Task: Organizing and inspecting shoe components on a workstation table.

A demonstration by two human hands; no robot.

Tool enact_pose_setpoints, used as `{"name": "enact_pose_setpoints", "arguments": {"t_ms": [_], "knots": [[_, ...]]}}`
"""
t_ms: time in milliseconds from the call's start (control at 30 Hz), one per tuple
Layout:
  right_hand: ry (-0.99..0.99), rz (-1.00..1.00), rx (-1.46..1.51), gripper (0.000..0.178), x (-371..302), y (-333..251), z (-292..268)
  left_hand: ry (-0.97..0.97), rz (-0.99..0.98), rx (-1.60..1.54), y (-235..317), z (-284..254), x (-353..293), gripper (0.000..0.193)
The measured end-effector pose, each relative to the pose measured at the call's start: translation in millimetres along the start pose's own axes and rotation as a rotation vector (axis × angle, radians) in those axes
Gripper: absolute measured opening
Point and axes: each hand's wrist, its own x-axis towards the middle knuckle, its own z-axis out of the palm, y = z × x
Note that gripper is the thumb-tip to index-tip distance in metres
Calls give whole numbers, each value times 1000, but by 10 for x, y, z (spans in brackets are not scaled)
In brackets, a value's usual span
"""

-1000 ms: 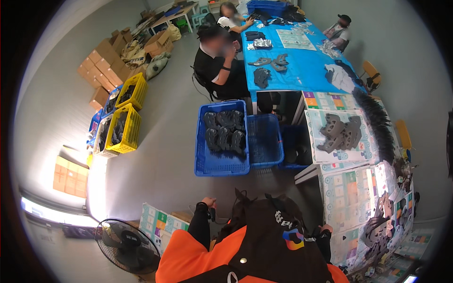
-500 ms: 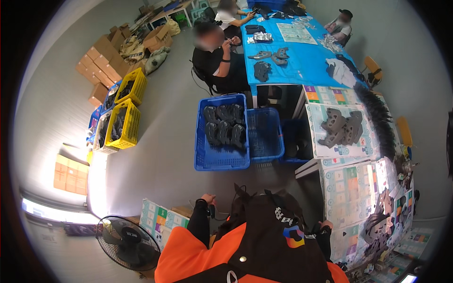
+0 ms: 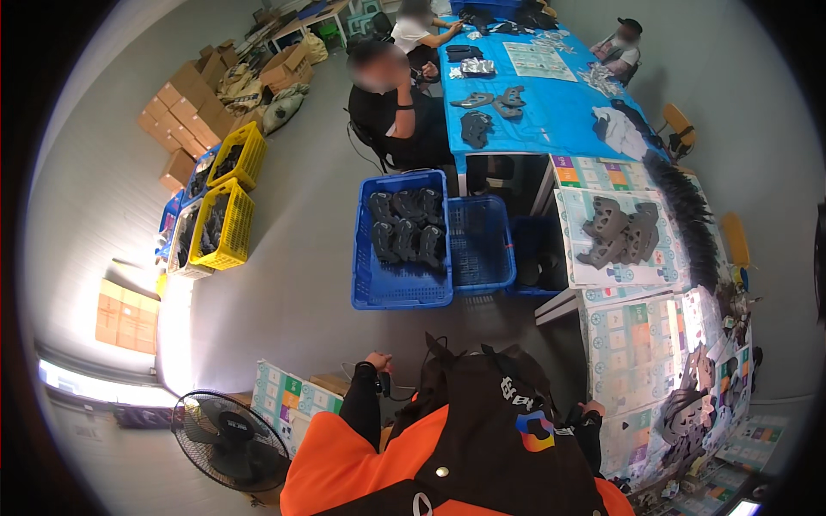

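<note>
My left hand (image 3: 379, 361) is at the lower middle, above my orange-clad leg, with a black band at the wrist. Its fingers look curled; a small dark object with a thin cable (image 3: 400, 398) shows just below it, too small to name. My right hand (image 3: 590, 408) hangs at my right side, close to the edge of the paper-covered table (image 3: 632, 344). The dark apron (image 3: 482, 413) partly hides that arm, and its fingers are too small to read. Ahead of me, a blue crate (image 3: 400, 297) holds several black curved parts (image 3: 408, 241).
More blue crates (image 3: 482, 279) stand beside it. Dark grey molded parts (image 3: 621, 232) lie on the table at right. People sit around a blue-covered table (image 3: 551, 120) further off. Yellow crates (image 3: 225, 249), cardboard boxes (image 3: 185, 107) and a black fan (image 3: 232, 443) are at left.
The view has shifted very slightly, so things sit a little further left. The seated person in black has moved their hands apart, one now near the head. My hands stay in place.
</note>
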Motion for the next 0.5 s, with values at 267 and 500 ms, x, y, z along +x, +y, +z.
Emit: {"name": "enact_pose_setpoints", "arguments": {"t_ms": [267, 500], "knots": [[-4, 12, -11, 56, -68, 30, -73, 53, 135, 447, 226, 149, -191, 36], [-11, 17, -11, 58, -132, -18, -150, 31, 7, 22, 62, 64, -27, 36]]}}
